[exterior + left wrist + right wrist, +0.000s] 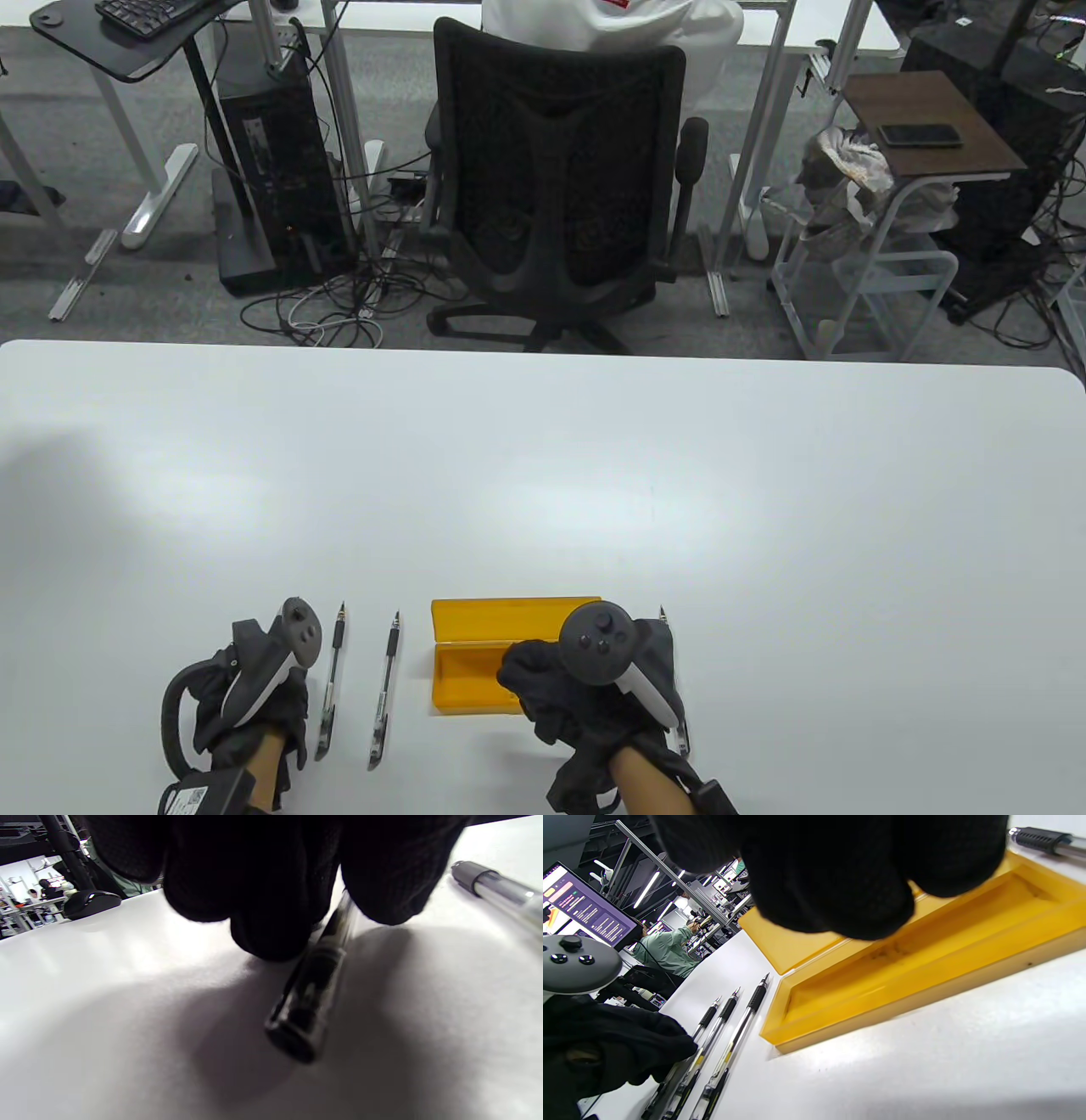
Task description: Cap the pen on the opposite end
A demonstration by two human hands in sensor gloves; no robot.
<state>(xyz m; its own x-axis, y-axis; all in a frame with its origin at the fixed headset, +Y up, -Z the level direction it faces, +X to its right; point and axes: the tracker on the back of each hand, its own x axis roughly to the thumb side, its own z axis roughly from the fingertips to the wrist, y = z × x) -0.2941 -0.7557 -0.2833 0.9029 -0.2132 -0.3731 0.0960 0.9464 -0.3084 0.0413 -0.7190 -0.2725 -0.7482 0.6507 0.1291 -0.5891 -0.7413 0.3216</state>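
Several clear pens with black grips lie side by side, bare tips pointing away from me. My left hand is at the left pens; in the left wrist view its fingertips pinch the barrel of one pen low over the table. Two more pens lie just to its right. In the right wrist view three pens show side by side. My right hand hovers over an open yellow pen case, fingers curled, nothing seen in them. Another pen lies right of the case, mostly under that hand.
The yellow case is empty, its lid folded back flat toward the far side. Beyond the white table's far edge stand a black office chair and desks.
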